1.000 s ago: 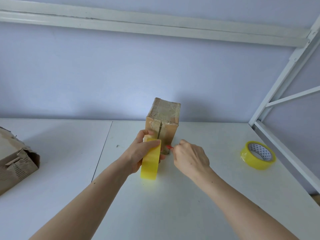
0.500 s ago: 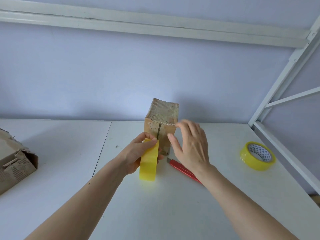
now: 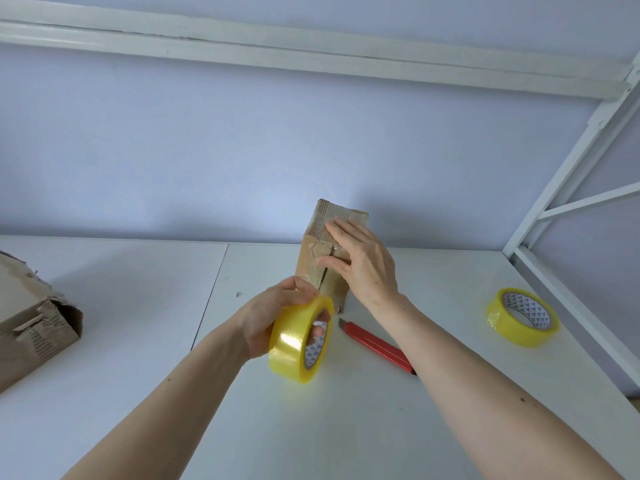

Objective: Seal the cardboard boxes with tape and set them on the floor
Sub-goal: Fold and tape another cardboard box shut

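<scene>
From the head view, the box (image 3: 325,258) stands on end on the table (image 3: 138,306), near its back edge. The right hand (image 3: 363,261) lies flat on it with fingers straight, pressing its top and front seam. The left hand (image 3: 273,313) grips a tape roll (image 3: 299,337) just in front of the box, a finger through the core. The tall box could tip if the press turns sideways. The knife (image 3: 377,346) lies under the right forearm and may get knocked. Another roll (image 3: 523,317) and an open box (image 3: 34,323) wait apart.
</scene>
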Action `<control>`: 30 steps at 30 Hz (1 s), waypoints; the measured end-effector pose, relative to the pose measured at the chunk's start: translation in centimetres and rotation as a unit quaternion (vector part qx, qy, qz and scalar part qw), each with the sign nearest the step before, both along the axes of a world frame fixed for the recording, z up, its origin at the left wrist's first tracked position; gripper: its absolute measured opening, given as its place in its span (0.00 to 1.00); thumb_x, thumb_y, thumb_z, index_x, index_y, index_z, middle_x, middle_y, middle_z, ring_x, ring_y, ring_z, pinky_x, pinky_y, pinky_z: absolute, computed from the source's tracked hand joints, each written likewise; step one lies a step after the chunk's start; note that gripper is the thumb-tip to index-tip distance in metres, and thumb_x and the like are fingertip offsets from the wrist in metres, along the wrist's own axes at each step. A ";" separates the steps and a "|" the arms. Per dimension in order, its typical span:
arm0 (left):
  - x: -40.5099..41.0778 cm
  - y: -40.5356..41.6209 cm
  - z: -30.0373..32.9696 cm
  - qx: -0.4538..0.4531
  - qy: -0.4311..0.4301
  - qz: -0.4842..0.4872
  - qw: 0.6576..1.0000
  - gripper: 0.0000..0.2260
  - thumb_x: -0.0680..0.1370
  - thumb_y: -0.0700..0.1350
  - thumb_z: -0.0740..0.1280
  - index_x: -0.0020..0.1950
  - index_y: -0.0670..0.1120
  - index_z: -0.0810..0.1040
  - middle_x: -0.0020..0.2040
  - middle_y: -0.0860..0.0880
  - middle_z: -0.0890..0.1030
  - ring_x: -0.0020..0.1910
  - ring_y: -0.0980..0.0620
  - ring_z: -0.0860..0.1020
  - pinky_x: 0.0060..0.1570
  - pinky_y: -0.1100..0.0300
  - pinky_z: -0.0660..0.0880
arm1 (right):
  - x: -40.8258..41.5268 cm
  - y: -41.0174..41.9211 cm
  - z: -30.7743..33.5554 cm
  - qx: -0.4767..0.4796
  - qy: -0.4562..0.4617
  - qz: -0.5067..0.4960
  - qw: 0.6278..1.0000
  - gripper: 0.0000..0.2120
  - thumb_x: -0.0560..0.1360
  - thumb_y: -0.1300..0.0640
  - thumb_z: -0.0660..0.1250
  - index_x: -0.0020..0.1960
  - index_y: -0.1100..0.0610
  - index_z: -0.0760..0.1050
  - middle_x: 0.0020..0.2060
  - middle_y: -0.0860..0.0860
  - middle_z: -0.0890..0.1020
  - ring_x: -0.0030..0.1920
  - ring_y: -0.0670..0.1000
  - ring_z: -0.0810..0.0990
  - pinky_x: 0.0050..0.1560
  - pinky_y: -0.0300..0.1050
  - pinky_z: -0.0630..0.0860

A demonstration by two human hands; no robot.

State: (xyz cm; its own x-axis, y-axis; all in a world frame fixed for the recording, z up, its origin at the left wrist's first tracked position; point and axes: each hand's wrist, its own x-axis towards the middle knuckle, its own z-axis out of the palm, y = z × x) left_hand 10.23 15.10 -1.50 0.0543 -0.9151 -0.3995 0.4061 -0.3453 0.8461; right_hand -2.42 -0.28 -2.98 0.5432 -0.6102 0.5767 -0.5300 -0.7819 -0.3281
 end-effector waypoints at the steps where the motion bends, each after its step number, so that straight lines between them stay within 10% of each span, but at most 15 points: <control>1: 0.3 0.1 -0.1 0.000 0.009 0.012 1.000 0.04 0.78 0.41 0.68 0.51 0.45 0.75 0.47 0.37 0.83 0.37 0.42 0.82 0.39 0.53 0.81 | 0.2 0.1 0.0 0.000 0.001 0.002 1.000 0.33 0.69 0.42 0.75 0.71 0.53 0.75 0.69 0.51 0.77 0.72 0.55 0.72 0.68 0.56 0.74; 9: -0.2 0.7 -0.1 -0.018 0.004 0.028 0.999 0.05 0.80 0.43 0.67 0.54 0.45 0.74 0.45 0.39 0.85 0.38 0.42 0.83 0.36 0.53 0.82 | 1.7 0.8 0.0 -0.063 -0.055 -0.054 0.995 0.25 0.73 0.38 0.67 0.60 0.55 0.83 0.59 0.51 0.84 0.62 0.56 0.81 0.53 0.53 0.82; 18: -1.2 2.0 -0.7 -0.063 0.020 0.048 0.997 0.05 0.81 0.43 0.66 0.55 0.45 0.73 0.45 0.39 0.82 0.36 0.44 0.82 0.34 0.56 0.81 | -0.3 0.5 0.9 0.078 0.058 0.032 0.995 0.36 0.76 0.46 0.71 0.79 0.51 0.62 0.78 0.45 0.62 0.79 0.46 0.54 0.73 0.49 0.65; 25: -1.8 1.9 -1.4 -0.074 0.004 0.038 0.997 0.07 0.80 0.45 0.68 0.55 0.45 0.74 0.50 0.38 0.81 0.39 0.43 0.83 0.38 0.54 0.81 | -0.3 0.5 1.9 0.111 0.042 0.047 0.992 0.24 0.83 0.48 0.61 0.77 0.51 0.66 0.77 0.44 0.65 0.78 0.46 0.58 0.75 0.51 0.63; 30: -1.8 2.0 -1.8 -0.077 -0.003 0.029 0.997 0.07 0.78 0.47 0.69 0.53 0.46 0.75 0.51 0.38 0.82 0.41 0.42 0.83 0.40 0.52 0.81 | -0.7 0.8 2.7 0.098 0.120 0.025 0.988 0.32 0.82 0.40 0.57 0.81 0.51 0.56 0.80 0.47 0.58 0.80 0.49 0.51 0.79 0.59 0.44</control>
State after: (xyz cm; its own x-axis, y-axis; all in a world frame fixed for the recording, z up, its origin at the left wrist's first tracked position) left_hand 8.43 17.10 -3.26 0.1114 -0.9607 -0.2541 0.4162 -0.1871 0.8898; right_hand -3.08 0.52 -0.24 0.6820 -0.6662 0.3016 -0.5736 -0.7432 -0.3446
